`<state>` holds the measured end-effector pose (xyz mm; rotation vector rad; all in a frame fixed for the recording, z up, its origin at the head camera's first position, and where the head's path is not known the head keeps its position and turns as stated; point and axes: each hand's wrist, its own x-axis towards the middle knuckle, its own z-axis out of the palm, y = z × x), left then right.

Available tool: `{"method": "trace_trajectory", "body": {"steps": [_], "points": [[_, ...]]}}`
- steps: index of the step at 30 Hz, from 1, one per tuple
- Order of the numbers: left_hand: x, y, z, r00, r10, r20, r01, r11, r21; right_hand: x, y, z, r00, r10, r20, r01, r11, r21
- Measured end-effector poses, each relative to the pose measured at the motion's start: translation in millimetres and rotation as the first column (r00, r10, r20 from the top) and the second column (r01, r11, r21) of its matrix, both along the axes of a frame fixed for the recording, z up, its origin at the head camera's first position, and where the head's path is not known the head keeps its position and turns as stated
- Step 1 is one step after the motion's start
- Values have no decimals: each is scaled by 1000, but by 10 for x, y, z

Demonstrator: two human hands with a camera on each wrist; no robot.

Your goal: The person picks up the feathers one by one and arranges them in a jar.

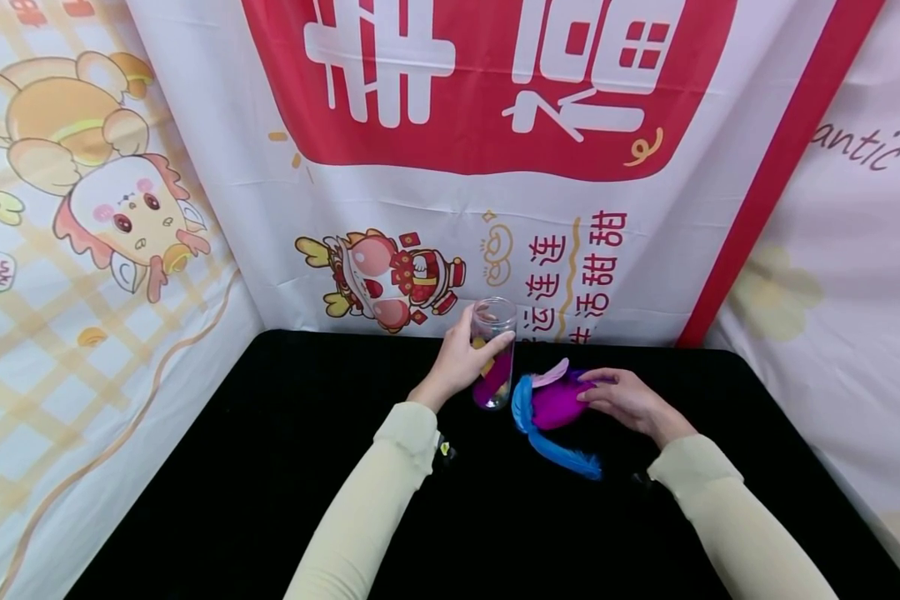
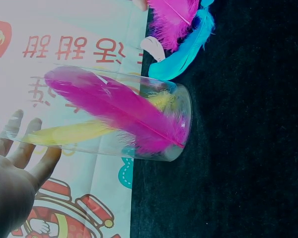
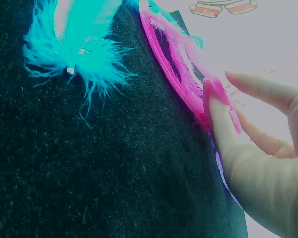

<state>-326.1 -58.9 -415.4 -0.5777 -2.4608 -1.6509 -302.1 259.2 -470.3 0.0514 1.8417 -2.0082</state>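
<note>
Presumably for steadiness, the left hand (image 1: pixel 461 354) curls its fingers round the clear, open-topped cylinder (image 1: pixel 497 368), upright near the black table (image 1: pixel 330 442)'s far edge; over there, the right hand (image 1: pixel 633 400) pinches a magenta feather (image 1: pixel 557 407) by one end, perhaps sparing its plume, beside long blue feathers (image 1: pixel 566 457).

Magenta feather (image 1: pixel 558 406), blue feather (image 1: pixel 562 454), black table (image 1: pixel 270 475), yellow-checked backdrop (image 1: pixel 45 400)
</note>
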Motion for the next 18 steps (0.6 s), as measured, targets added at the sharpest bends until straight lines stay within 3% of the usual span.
{"method": "trace_trajectory", "body": {"steps": [11,18], "points": [[14,-4,9,1000,-3,-3,3,1000,6,13,-19,31,999,-1,-32,2,1000,19],[13,-8,7,1000,-2,-1,2,1000,3,9,30,80,999,39,-37,-31,978,208]]}}
